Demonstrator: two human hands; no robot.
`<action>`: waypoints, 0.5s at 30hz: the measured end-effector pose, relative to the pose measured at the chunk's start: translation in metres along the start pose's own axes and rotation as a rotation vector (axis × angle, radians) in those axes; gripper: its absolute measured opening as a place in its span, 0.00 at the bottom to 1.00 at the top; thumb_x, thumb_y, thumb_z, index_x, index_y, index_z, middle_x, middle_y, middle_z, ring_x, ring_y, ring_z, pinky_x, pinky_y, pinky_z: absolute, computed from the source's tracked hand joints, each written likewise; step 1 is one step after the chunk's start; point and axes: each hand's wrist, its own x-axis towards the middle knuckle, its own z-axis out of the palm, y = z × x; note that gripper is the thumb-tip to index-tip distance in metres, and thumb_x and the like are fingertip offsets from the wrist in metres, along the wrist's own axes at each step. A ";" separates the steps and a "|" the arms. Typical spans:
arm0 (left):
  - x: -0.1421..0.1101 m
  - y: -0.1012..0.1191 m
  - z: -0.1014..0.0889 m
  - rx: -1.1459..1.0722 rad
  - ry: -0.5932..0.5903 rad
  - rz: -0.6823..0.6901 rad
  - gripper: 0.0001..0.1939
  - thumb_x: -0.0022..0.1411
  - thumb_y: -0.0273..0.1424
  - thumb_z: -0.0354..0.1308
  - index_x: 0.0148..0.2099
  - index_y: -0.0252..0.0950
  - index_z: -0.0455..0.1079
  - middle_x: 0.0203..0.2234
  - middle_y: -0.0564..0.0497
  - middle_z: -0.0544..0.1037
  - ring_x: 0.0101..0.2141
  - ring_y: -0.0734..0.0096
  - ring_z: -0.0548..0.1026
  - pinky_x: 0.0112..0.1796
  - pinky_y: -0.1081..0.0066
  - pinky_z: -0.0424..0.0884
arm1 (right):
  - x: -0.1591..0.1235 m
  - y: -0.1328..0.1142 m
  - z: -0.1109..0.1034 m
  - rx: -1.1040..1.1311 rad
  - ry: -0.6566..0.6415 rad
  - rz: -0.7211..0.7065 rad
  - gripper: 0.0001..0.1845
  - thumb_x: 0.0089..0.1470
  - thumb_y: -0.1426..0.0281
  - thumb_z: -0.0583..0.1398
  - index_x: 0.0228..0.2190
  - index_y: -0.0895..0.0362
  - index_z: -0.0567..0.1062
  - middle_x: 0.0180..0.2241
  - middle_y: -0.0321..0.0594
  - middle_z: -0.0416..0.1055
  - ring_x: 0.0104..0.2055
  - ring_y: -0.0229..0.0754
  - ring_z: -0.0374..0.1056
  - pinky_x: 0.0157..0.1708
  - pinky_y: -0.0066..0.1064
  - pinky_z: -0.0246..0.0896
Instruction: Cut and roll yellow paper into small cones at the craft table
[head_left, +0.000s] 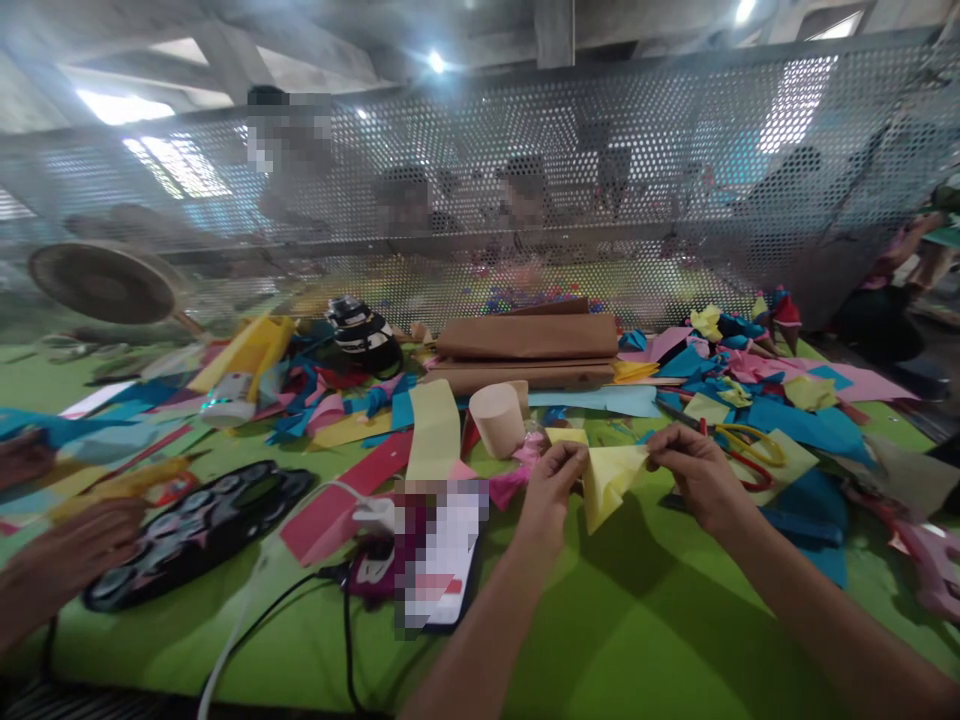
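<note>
A piece of yellow paper point(609, 482), creased and hanging in a pointed shape, is stretched between my two hands above the green table. My left hand point(553, 478) pinches its left side between thumb and fingers. At its upper right corner, my right hand point(694, 470) grips the paper with the fingertips. Behind my left hand stands a pale cylindrical roll point(498, 420), with crumpled pink paper point(517, 475) beside it. Scissors with red and yellow handles point(754, 450) lie just beyond my right hand.
A phone point(450, 570), a power strip point(371, 570) and cables occupy the near left. Another person's hand point(101, 545) rests by a black tray-like object point(202, 530). Brown paper point(525, 345) lies at the back before a perforated metal screen point(637, 200). A pink glue gun point(926, 560) sits far right.
</note>
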 end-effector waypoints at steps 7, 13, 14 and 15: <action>0.002 0.005 -0.002 0.333 -0.083 0.187 0.07 0.61 0.35 0.61 0.37 0.37 0.77 0.32 0.50 0.77 0.36 0.68 0.71 0.39 0.72 0.65 | 0.000 -0.021 -0.008 -0.327 -0.186 -0.018 0.11 0.51 0.62 0.63 0.35 0.53 0.81 0.43 0.41 0.78 0.52 0.51 0.67 0.49 0.37 0.59; -0.002 0.003 0.002 0.277 -0.188 0.048 0.12 0.59 0.39 0.65 0.39 0.36 0.81 0.32 0.47 0.81 0.37 0.65 0.74 0.39 0.70 0.67 | -0.006 -0.015 0.007 -0.495 -0.306 0.126 0.17 0.50 0.54 0.67 0.30 0.56 0.81 0.29 0.38 0.76 0.33 0.43 0.68 0.35 0.33 0.60; -0.002 0.003 0.002 0.237 -0.188 0.001 0.13 0.58 0.40 0.65 0.40 0.35 0.81 0.32 0.47 0.81 0.36 0.65 0.74 0.38 0.70 0.67 | -0.006 -0.013 0.008 -0.487 -0.300 0.141 0.18 0.49 0.54 0.67 0.29 0.57 0.81 0.27 0.37 0.75 0.30 0.42 0.67 0.32 0.32 0.59; -0.002 0.002 0.002 0.194 -0.187 -0.049 0.15 0.57 0.41 0.66 0.40 0.35 0.81 0.32 0.47 0.81 0.35 0.66 0.73 0.37 0.71 0.67 | -0.006 -0.011 0.009 -0.470 -0.288 0.151 0.18 0.49 0.54 0.67 0.27 0.57 0.80 0.26 0.37 0.74 0.28 0.40 0.66 0.30 0.31 0.58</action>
